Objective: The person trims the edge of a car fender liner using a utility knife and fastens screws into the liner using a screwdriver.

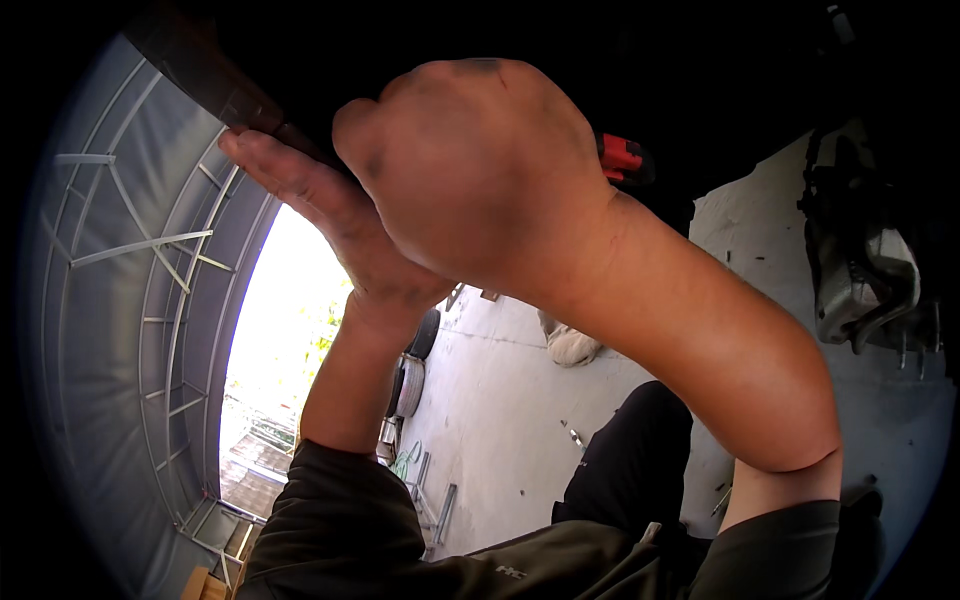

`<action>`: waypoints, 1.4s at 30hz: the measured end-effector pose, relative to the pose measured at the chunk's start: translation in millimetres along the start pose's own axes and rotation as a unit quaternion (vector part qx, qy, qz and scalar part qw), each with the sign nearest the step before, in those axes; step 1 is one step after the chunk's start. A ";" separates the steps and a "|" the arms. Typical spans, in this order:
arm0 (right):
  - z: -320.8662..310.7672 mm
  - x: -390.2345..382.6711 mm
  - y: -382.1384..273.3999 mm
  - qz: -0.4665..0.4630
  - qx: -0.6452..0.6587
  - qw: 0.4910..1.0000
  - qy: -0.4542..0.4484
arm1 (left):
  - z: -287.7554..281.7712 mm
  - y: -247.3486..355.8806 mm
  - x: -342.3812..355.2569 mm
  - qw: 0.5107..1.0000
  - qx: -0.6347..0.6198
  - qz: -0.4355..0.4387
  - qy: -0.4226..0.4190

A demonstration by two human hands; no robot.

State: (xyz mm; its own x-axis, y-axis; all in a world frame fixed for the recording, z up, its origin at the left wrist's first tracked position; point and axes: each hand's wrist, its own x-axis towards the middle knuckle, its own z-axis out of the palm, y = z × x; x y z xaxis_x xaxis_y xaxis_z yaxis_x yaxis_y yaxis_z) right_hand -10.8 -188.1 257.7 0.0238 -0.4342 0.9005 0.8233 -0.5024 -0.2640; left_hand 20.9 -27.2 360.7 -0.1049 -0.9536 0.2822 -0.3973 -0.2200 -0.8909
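My left hand [335, 215] reaches up with fingers stretched out, their tips against or just under a long dark bar [215, 80] overhead. My right hand [470, 165] is closed in front of it and covers part of the left palm and bar; what its fingers grip is hidden. A red and black tool [622, 158] shows just behind my right wrist, partly hidden, and I cannot tell if I hold it. Dark shadowed surfaces surround both hands at the top.
A metal-framed grey canopy [120, 300] with a bright opening is at left. Tyres [410, 385], metal frames [440, 510] and a pale bundle [568, 340] lie on the concrete floor [480, 420]. Dark metal parts [865, 280] stand at right. My dark-trousered leg [625, 460] is below.
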 end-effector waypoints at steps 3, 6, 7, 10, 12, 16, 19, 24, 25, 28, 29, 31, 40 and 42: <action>-7.0 5.7 -5.1 0.029 0.023 0.998 -0.054 | 1.2 -6.8 -1.9 1.000 0.009 0.002 -0.004; -0.1 1.2 -1.5 0.025 0.032 0.998 -0.051 | 2.4 -13.4 -0.8 0.998 0.035 0.043 0.022; 0.0 -0.1 -0.3 0.007 0.023 0.999 -0.028 | 1.4 -7.6 1.5 0.999 0.035 0.034 0.014; -2.9 -3.1 -1.5 0.026 0.008 0.998 -0.050 | -3.7 12.6 1.7 0.999 0.037 -0.018 -0.010; -3.7 -4.2 -0.6 0.043 0.013 0.996 -0.074 | -5.8 15.9 0.3 0.997 0.038 -0.062 -0.029; 2.3 -14.4 9.3 0.067 0.040 0.996 -0.046 | -3.1 14.1 2.3 0.999 0.017 -0.031 -0.010; 4.3 -20.3 10.4 0.064 0.060 0.996 -0.010 | -2.2 12.5 4.1 1.000 0.027 -0.012 0.000; 4.4 -21.4 18.9 0.058 0.083 0.995 0.016 | -0.3 15.7 7.1 1.000 -0.001 -0.006 0.023; 2.7 -20.7 20.2 0.054 0.091 0.994 0.015 | -1.5 17.1 7.0 1.000 -0.003 -0.015 0.021; -5.1 -17.1 23.3 0.057 0.124 0.991 -0.002 | -2.6 17.4 4.9 0.999 -0.013 -0.032 0.020; -6.6 -15.7 24.6 0.054 0.125 0.991 -0.005 | -3.6 18.1 5.5 0.999 -0.022 -0.038 0.020; -11.9 -15.2 29.8 0.051 0.120 0.991 -0.012 | -6.9 33.6 10.7 0.996 -0.013 -0.087 0.022; -24.4 -4.8 38.8 0.022 0.125 0.989 -0.069 | -42.1 110.8 15.2 0.933 -0.191 -0.300 0.059; -25.8 -3.5 42.3 0.016 0.133 0.989 -0.067 | -47.6 120.2 22.5 0.905 -0.226 -0.360 0.029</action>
State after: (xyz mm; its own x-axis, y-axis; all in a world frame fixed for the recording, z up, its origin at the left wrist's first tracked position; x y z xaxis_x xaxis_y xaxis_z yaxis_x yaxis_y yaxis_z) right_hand 9.3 -227.1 234.5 0.1129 -0.3343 0.9357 0.9402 -0.2687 -0.2094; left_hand -72.6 -65.3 276.8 0.2877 -0.5818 0.7607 -0.7128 -0.6606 -0.2356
